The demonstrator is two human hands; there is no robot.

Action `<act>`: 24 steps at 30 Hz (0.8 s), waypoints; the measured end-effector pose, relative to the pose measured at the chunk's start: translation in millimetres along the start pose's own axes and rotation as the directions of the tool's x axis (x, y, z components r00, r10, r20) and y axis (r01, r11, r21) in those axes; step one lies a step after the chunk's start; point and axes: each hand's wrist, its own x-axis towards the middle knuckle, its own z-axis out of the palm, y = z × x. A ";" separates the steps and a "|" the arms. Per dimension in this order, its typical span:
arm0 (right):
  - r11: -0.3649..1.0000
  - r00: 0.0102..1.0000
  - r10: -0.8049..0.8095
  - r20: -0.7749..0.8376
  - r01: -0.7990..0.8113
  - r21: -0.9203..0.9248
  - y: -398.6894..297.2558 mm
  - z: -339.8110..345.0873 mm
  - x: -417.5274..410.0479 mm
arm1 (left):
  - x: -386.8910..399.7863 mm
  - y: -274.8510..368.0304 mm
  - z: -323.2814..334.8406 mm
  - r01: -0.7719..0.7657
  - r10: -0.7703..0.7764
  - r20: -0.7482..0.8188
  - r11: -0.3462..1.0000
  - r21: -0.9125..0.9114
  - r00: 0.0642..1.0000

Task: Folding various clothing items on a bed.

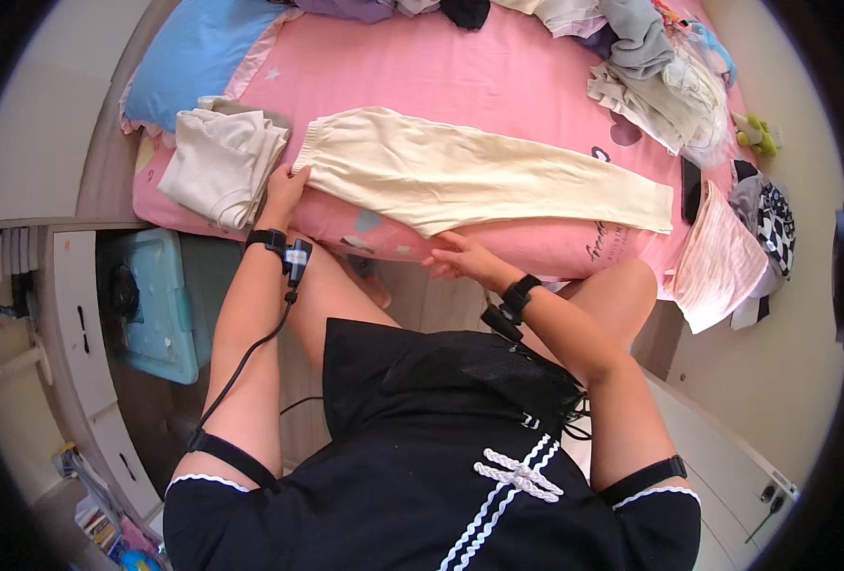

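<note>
A pair of cream trousers point(465, 175) lies lengthwise on the pink bed sheet point(458, 64), one leg over the other. Its elastic waistband is at the left and the leg ends at the right. My left hand point(288, 191) pinches the near corner of the waistband. With fingers spread, my right hand point(468, 258) touches the crotch point at the bed's near edge and holds nothing. Just left of the waistband sits a stack of folded off-white clothes point(226, 160), partly behind my left hand.
A blue pillow point(186, 61) lies at the far left. Heaped clothes point(636, 71) cover the far right. A black phone point(691, 189) and a pale pink cloth point(722, 257) lie beyond the trouser legs. A lidded blue storage box point(154, 307) stands low at the left.
</note>
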 end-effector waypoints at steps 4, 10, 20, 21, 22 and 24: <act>0.998 0.998 0.055 0.040 -0.055 0.011 -1.0 -2.5 -8.5 | -8.8 24.3 1.1 0.081 -0.069 0.060 0.970 -0.229 0.996; 0.893 0.990 -0.052 0.133 0.106 -0.437 -24.0 -17.8 -19.8 | 16.0 71.6 7.0 0.111 -0.074 0.179 0.973 -0.202 0.981; 0.278 0.451 -0.868 -0.210 0.090 -0.956 -108.4 -135.0 -6.5 | 79.2 62.5 11.4 0.154 -0.089 0.312 0.969 -0.192 0.946; 0.276 0.455 -0.866 -0.207 0.089 -0.957 -111.9 -140.8 -1.5 | 77.5 62.8 16.8 0.029 -0.020 0.226 0.999 -0.036 0.974; 0.278 0.528 -0.826 -0.198 0.075 -0.958 -114.5 -145.7 3.4 | 76.2 63.4 21.5 -0.084 0.064 0.150 0.987 0.133 0.987; 0.282 0.605 -0.774 -0.188 0.063 -0.957 -119.1 -151.0 11.7 | 72.3 64.2 27.0 -0.195 0.167 0.159 0.965 0.177 0.973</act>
